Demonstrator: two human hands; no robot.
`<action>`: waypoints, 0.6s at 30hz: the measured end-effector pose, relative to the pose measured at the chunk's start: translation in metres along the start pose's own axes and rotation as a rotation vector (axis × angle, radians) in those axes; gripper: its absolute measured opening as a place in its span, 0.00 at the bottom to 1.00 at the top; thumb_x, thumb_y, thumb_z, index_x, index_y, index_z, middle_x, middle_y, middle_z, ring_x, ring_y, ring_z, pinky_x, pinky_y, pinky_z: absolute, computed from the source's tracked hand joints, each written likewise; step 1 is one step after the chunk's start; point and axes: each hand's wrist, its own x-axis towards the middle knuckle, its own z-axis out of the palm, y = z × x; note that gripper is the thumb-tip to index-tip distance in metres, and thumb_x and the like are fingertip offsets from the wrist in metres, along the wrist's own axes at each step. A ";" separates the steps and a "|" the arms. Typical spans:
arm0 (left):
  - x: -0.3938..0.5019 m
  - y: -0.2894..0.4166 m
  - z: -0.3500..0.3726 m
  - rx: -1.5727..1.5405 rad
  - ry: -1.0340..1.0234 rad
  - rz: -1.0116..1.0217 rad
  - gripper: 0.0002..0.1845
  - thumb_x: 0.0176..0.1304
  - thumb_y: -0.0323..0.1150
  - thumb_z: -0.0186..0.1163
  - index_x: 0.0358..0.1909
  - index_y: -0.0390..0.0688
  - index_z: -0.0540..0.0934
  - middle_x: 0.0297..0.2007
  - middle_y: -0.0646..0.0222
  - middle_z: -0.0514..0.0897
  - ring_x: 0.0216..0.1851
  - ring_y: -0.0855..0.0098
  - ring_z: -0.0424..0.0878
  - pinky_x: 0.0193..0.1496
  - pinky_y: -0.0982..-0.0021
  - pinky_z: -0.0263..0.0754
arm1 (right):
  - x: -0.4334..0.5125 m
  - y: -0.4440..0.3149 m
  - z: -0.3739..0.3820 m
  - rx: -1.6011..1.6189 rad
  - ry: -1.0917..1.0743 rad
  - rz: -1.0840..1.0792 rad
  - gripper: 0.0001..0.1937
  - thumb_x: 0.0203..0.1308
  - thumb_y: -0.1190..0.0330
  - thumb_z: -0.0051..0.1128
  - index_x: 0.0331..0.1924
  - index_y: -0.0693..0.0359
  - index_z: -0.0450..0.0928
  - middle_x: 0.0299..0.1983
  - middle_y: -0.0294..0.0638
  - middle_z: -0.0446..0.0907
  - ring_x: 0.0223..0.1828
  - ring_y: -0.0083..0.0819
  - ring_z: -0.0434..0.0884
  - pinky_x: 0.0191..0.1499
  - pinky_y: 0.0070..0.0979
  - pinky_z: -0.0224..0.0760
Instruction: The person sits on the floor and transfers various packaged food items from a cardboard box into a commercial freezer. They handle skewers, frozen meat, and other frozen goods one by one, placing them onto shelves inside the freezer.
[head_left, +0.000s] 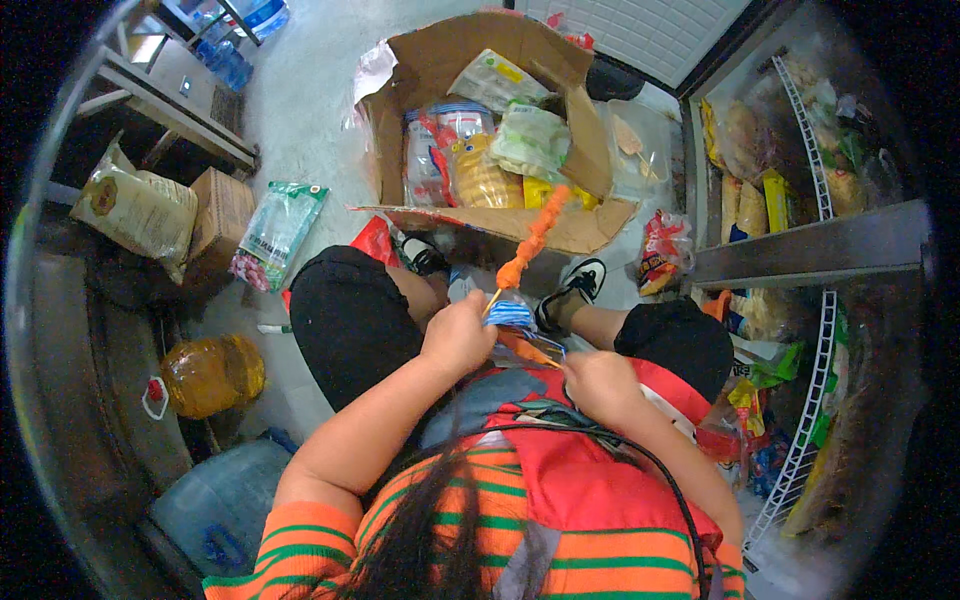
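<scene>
My left hand (461, 334) grips the thin wooden stick of a skewer of orange food (529, 247), which tilts up and to the right toward the carton. Just below it, between my hands, is a clear plastic bag with blue stripes (511, 313). A second orange skewer (527, 348) lies in or against this bag; which of the two is hard to tell. My right hand (604, 384) is closed at the bag's right edge, where the second skewer's stick ends. The fingertips of that hand are partly hidden.
An open cardboard carton (427, 67) of bagged food stands ahead. On the right is an open freezer with wire racks (806, 135). A skewer in a clear bag (630, 139) lies beside the carton. At left are a green-white bag (281, 229), a box (221, 206) and an oil jug (214, 375).
</scene>
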 end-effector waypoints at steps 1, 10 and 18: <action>-0.001 0.003 -0.004 0.024 0.002 0.011 0.11 0.51 0.32 0.57 0.34 0.38 0.71 0.29 0.48 0.80 0.36 0.47 0.79 0.40 0.52 0.72 | 0.018 -0.006 0.014 -0.025 0.052 0.049 0.12 0.56 0.62 0.50 0.30 0.63 0.80 0.25 0.51 0.78 0.29 0.49 0.78 0.36 0.42 0.72; -0.018 0.018 -0.009 0.037 -0.114 0.130 0.13 0.49 0.30 0.55 0.37 0.39 0.70 0.25 0.48 0.79 0.30 0.46 0.79 0.34 0.50 0.73 | 0.054 0.004 0.038 0.714 -0.010 0.326 0.30 0.63 0.45 0.40 0.24 0.65 0.81 0.23 0.48 0.80 0.28 0.42 0.80 0.35 0.33 0.71; -0.023 0.034 -0.008 0.044 -0.197 0.252 0.17 0.49 0.30 0.56 0.43 0.40 0.71 0.26 0.50 0.80 0.30 0.49 0.79 0.34 0.52 0.73 | 0.076 0.016 0.082 0.622 0.284 0.346 0.19 0.57 0.58 0.49 0.24 0.67 0.79 0.21 0.42 0.80 0.25 0.29 0.80 0.27 0.26 0.69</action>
